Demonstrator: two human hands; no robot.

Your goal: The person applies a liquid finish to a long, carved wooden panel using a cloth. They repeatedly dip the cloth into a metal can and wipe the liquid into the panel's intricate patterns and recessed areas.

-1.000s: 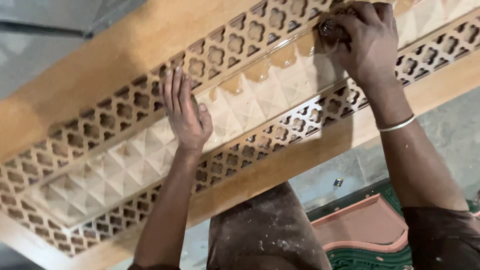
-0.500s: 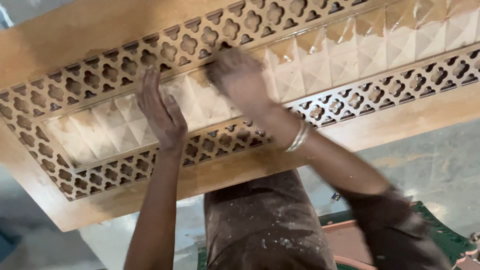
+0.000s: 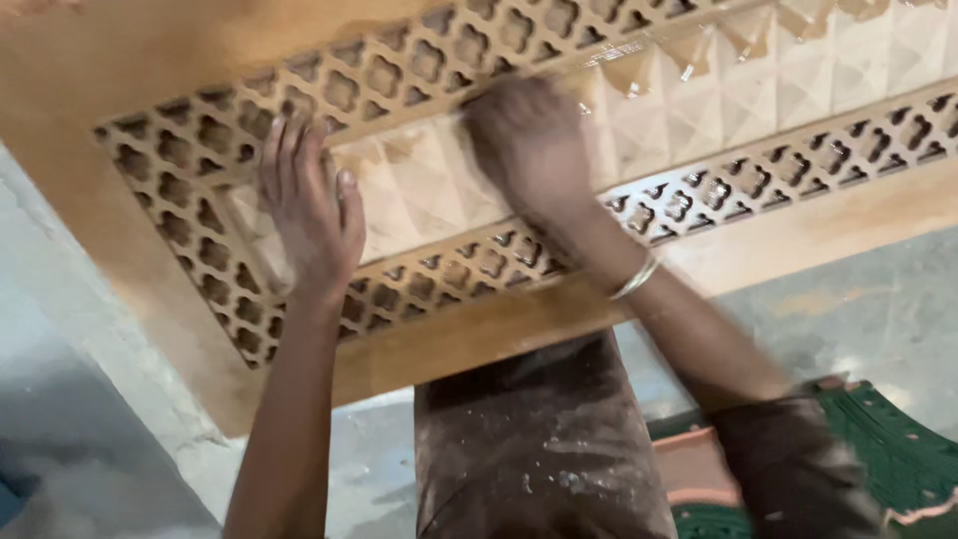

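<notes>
Right hand now mid-panel, blurred in motion; left hand flat, steadying.

Right hand (image 3: pixel 534 150) has travelled left along the panel (image 3: pixel 818 70) from its far-right end; fist closed, contents cannot be told; left hand (image 3: pixel 304 210) stays spread open on the panel's left end, beside the lattice (image 3: pixel 200 235); rubbing appears to progress leftward.

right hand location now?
Head view, centre top: the right hand, blurred, is on the pyramid-pattern strip of the carved wooden panel, just right of the flat left hand.
</notes>
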